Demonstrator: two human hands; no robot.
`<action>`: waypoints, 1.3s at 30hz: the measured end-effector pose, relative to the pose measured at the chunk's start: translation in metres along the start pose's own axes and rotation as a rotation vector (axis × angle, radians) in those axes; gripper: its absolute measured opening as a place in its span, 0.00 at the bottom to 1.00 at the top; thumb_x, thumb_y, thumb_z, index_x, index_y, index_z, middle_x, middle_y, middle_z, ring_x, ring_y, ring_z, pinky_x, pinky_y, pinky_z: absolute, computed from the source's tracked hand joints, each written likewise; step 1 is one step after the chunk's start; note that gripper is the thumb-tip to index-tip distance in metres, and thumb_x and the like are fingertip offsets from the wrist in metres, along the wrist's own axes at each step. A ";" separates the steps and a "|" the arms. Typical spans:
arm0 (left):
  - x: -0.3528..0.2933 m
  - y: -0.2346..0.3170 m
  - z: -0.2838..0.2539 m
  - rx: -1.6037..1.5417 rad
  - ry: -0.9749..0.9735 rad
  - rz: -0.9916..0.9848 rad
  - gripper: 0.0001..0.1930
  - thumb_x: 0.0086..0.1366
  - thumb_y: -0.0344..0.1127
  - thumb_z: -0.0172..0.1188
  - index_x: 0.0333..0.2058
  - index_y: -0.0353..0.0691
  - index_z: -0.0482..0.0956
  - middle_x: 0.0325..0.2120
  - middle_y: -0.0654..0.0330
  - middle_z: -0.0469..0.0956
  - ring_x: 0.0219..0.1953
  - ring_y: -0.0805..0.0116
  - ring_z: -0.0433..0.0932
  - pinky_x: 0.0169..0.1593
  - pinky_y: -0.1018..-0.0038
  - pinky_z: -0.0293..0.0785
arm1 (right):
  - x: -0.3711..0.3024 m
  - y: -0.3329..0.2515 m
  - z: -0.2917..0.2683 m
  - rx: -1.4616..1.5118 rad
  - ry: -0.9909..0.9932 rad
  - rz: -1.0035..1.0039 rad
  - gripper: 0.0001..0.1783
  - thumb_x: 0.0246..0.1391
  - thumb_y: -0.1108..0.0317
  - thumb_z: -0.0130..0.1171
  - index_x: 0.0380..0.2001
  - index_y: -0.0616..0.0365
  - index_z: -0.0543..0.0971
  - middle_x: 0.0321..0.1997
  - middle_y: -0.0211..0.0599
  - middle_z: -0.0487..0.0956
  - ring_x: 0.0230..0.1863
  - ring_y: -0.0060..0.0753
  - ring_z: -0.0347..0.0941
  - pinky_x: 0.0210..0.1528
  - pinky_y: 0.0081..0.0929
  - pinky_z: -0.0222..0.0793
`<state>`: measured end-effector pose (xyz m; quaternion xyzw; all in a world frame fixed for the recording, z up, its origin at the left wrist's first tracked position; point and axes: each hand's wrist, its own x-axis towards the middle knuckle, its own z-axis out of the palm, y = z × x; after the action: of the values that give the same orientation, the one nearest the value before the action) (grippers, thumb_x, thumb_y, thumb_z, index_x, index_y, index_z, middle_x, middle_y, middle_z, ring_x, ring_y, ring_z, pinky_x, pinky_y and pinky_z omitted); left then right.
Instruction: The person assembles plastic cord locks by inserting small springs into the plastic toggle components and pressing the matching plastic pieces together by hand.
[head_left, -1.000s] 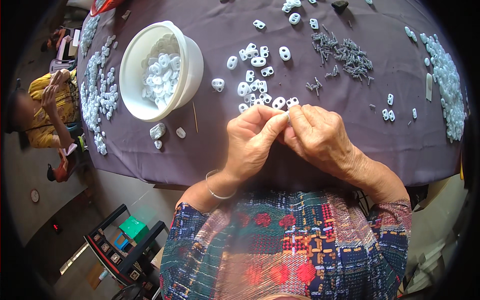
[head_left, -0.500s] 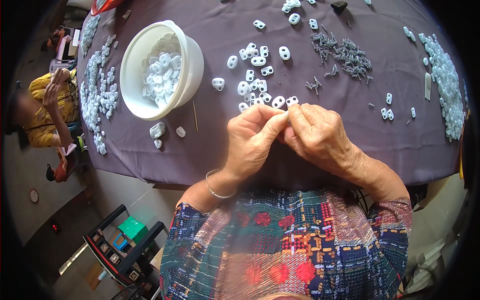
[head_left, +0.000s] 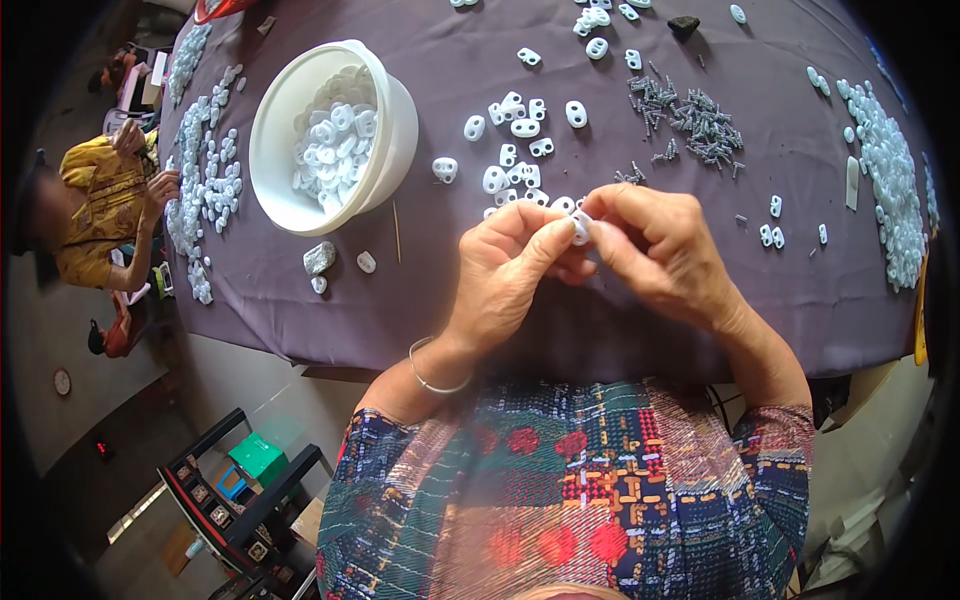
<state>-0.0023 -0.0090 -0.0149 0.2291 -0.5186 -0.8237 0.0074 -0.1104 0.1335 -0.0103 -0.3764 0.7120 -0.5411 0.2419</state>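
Note:
Close to the near edge of the table, my left hand (head_left: 505,255) pinches a small white two-holed plastic piece, which looks like a cord lock (head_left: 580,233), between thumb and fingers. The fingertips of my right hand (head_left: 660,250) are closed on the same piece from the other side. Just beyond my hands lie several loose white cord lock pieces (head_left: 496,180), some oval and some with two round holes. A heap of small metal springs (head_left: 706,122) is spread farther off to the right.
A white tub (head_left: 400,150) at the left holds many white pieces. Piles of small pale pieces lie at the far left (head_left: 205,180) and far right (head_left: 885,175). A grey stone (head_left: 320,258) and a thin stick (head_left: 397,232) are near the tub. Another person (head_left: 100,200) sits at the left.
My right hand has shifted its grip, its fingers lifting and opening somewhat, so the white piece between my hands now shows. At the left, the other person's hands have moved apart.

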 end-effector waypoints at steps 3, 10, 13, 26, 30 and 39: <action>0.000 0.003 0.000 0.006 -0.026 -0.044 0.09 0.63 0.33 0.55 0.34 0.31 0.73 0.29 0.56 0.78 0.28 0.71 0.78 0.32 0.79 0.75 | 0.002 -0.003 -0.005 0.158 -0.028 0.172 0.05 0.52 0.74 0.54 0.30 0.66 0.74 0.22 0.25 0.72 0.23 0.11 0.63 0.23 0.14 0.59; 0.000 0.002 0.000 -0.006 -0.029 -0.054 0.09 0.63 0.34 0.55 0.34 0.31 0.73 0.29 0.55 0.78 0.28 0.71 0.79 0.32 0.79 0.75 | 0.005 0.001 -0.006 0.285 -0.100 0.260 0.07 0.55 0.70 0.53 0.27 0.63 0.74 0.19 0.18 0.67 0.20 0.07 0.58 0.20 0.11 0.52; 0.001 0.002 0.002 0.039 -0.026 -0.064 0.09 0.64 0.33 0.53 0.34 0.32 0.71 0.30 0.54 0.77 0.27 0.70 0.79 0.32 0.79 0.75 | 0.004 0.002 -0.006 0.346 -0.089 0.333 0.07 0.55 0.69 0.54 0.28 0.62 0.75 0.17 0.18 0.67 0.17 0.08 0.57 0.17 0.11 0.50; 0.000 0.010 -0.002 -0.012 -0.008 -0.057 0.09 0.64 0.33 0.51 0.37 0.32 0.72 0.27 0.55 0.76 0.22 0.73 0.75 0.23 0.82 0.72 | 0.008 -0.003 -0.011 0.526 -0.057 0.510 0.11 0.54 0.65 0.57 0.28 0.62 0.74 0.13 0.22 0.66 0.11 0.10 0.56 0.12 0.12 0.46; 0.000 0.011 -0.002 0.037 -0.040 -0.110 0.08 0.64 0.34 0.53 0.36 0.34 0.73 0.23 0.62 0.73 0.17 0.80 0.68 0.19 0.87 0.62 | 0.007 -0.002 -0.010 0.522 -0.076 0.511 0.11 0.54 0.64 0.57 0.28 0.62 0.74 0.13 0.22 0.67 0.12 0.10 0.56 0.12 0.12 0.46; -0.001 0.008 0.000 0.110 -0.009 -0.067 0.07 0.62 0.33 0.56 0.33 0.35 0.74 0.20 0.66 0.72 0.17 0.83 0.65 0.19 0.88 0.59 | 0.004 0.000 -0.005 0.446 -0.095 0.391 0.09 0.55 0.65 0.56 0.29 0.62 0.74 0.14 0.21 0.67 0.14 0.09 0.57 0.13 0.12 0.49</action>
<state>-0.0027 -0.0123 -0.0077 0.2425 -0.5552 -0.7948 -0.0350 -0.1170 0.1333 -0.0088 -0.1946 0.6225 -0.6090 0.4514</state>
